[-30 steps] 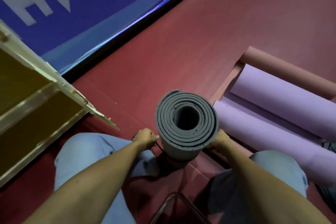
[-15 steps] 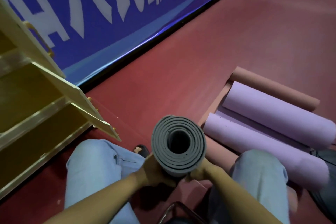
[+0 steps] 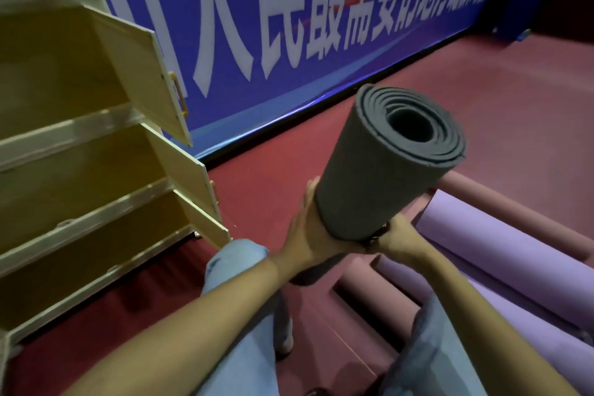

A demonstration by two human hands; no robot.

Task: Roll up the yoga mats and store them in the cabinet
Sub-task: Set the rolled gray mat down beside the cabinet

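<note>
Both hands — left hand (image 3: 305, 235), right hand (image 3: 390, 239) — grip the grey mat (image 3: 382, 170) (near end); keep it squeezed, swinging toward the cabinet (image 3: 80, 154) at nine o'clock.

The grey mat (image 3: 382, 170) is hiding most of the right hand (image 3: 390, 243) and the left hand's (image 3: 305, 235) fingertips. The purple rolls (image 3: 501, 254) and the cabinet (image 3: 80, 151) are running off the frame edges. The banner's lettering (image 3: 321, 10) is blurring towards the right.
</note>
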